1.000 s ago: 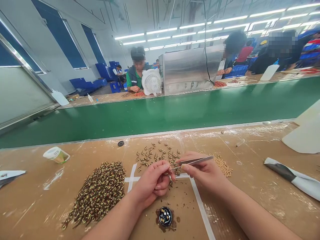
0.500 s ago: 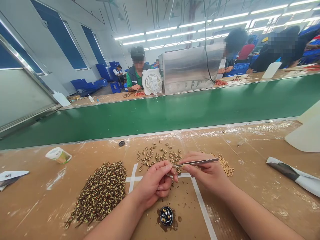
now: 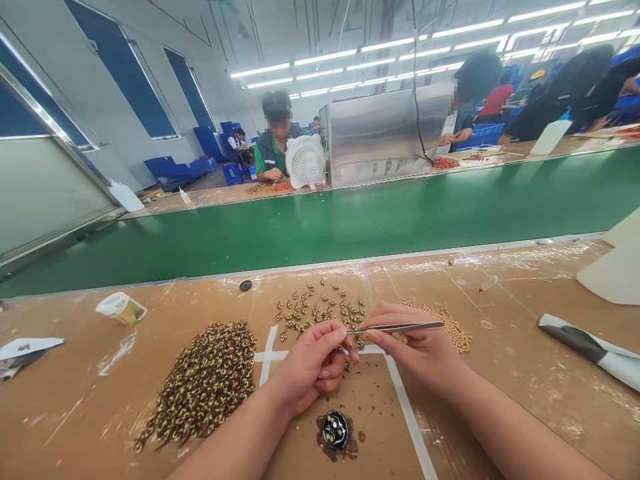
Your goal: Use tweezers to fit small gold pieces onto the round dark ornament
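My left hand (image 3: 313, 363) is curled over the brown worktop (image 3: 500, 380), its fingertips pinched on a tiny part I cannot make out. My right hand (image 3: 417, 347) grips metal tweezers (image 3: 395, 328) whose tips point left at the left fingertips. Just beyond the hands lie several loose small brass parts (image 3: 320, 308). A big heap of dark and gold pieces (image 3: 203, 383) sits to the left. A smaller pile of pale beads (image 3: 450, 328) lies behind my right hand. A small black round dish (image 3: 335, 430) rests near me between my forearms.
White tape lines (image 3: 400, 400) mark a square on the worktop. A small white tub (image 3: 120, 308) lies at left, a rolled bag (image 3: 585, 347) at right. A green conveyor belt (image 3: 350, 220) runs beyond. Other people, a white fan (image 3: 305, 162) and a metal box (image 3: 385, 137) are across it.
The hands stay pinched together over the tape corner; the tweezers have levelled out slightly. The view has shifted a little, otherwise nothing moved.
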`<state>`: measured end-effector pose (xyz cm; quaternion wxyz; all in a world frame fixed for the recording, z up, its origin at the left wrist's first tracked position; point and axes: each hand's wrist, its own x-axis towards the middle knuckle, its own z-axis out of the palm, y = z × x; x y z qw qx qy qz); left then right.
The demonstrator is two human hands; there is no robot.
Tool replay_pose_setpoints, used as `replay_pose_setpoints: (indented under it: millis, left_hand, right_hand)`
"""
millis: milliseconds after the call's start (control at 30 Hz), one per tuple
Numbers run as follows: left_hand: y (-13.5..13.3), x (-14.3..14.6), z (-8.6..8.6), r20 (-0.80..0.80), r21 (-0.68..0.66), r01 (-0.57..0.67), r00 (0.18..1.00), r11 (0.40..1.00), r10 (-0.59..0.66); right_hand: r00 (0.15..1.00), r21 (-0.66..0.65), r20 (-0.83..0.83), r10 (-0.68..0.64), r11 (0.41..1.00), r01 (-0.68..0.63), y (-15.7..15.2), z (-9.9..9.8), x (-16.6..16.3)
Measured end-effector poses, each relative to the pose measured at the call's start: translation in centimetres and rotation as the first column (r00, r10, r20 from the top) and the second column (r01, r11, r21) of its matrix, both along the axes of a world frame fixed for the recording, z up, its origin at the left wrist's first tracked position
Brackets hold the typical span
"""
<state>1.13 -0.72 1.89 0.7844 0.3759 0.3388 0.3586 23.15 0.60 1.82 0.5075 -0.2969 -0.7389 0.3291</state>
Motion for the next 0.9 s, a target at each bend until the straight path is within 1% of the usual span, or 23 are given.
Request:
replay_pose_setpoints:
  millis: [267,433,533,600,633,667,700,733,767,800,833,867,900]
  left_hand:
    - [-0.1,-0.3,-0.4,0.023,0.000,0.000,1.000,1.000,0.000]
    - [0.0,-0.1,-0.6,0.013,-0.011,0.014,1.000,1.000,-0.014]
    - [0.0,0.1,-0.4,-0.059,0.004,-0.008,0.998,1.000,0.008]
    - [0.1,-0.3,0.4,-0.176,0.082,-0.072,0.981,0.994,0.086]
    - [0.1,-0.7,1.2,-0.256,0.156,-0.105,0.956,0.982,0.143]
    - [0.2,-1.4,2.1,-0.346,0.251,-0.123,0.915,0.960,0.208]
    - [0.4,-2.4,3.1,-0.444,0.355,-0.117,0.852,0.928,0.277]
    - [0.6,-3.6,4.2,-0.541,0.458,-0.088,0.762,0.884,0.356]
    - [0.9,-5.2,5.4,-0.634,0.543,-0.027,0.643,0.840,0.430]
    - [1.3,-7.0,6.4,-0.719,0.591,0.055,0.488,0.805,0.495]
    - [1.8,-9.0,7.4,-0.789,0.593,0.152,0.303,0.790,0.534]
    - [2.2,-11.1,8.1,-0.826,0.562,0.238,0.116,0.792,0.551]
    - [2.7,-13.2,8.5,-0.838,0.504,0.308,-0.050,0.807,0.543]
  right_hand:
    - [1.000,0.028,-0.017,-0.012,1.000,0.012,-0.1,0.5,-0.3]
    - [0.999,0.008,-0.019,-0.031,0.999,0.031,-0.3,0.4,-0.4]
    - [0.999,-0.043,-0.025,-0.041,0.998,0.040,-0.6,0.6,-0.4]
    - [0.998,-0.095,-0.021,-0.057,0.994,0.055,-0.8,0.8,-0.3]
    - [0.998,-0.119,-0.015,-0.063,0.991,0.060,-0.8,0.8,-0.4]
    - [0.998,-0.141,-0.006,-0.060,0.988,0.058,-0.9,0.8,-0.4]
    - [0.999,-0.158,-0.001,-0.048,0.986,0.048,-1.0,0.7,-0.5]
    - [0.999,-0.173,0.006,-0.031,0.984,0.032,-1.0,0.6,-0.6]
    - [1.000,-0.186,0.015,-0.012,0.982,0.015,-1.1,0.4,-0.8]
    - [1.000,-0.199,0.027,0.009,0.980,-0.004,-1.1,0.3,-0.9]
    - [0.999,-0.209,0.040,0.033,0.978,-0.024,-1.1,0.2,-1.1]
    - [0.997,-0.217,0.052,0.056,0.975,-0.043,-1.2,0.1,-1.3]
    - [0.995,-0.224,0.062,0.081,0.972,-0.065,-1.2,0.0,-1.5]
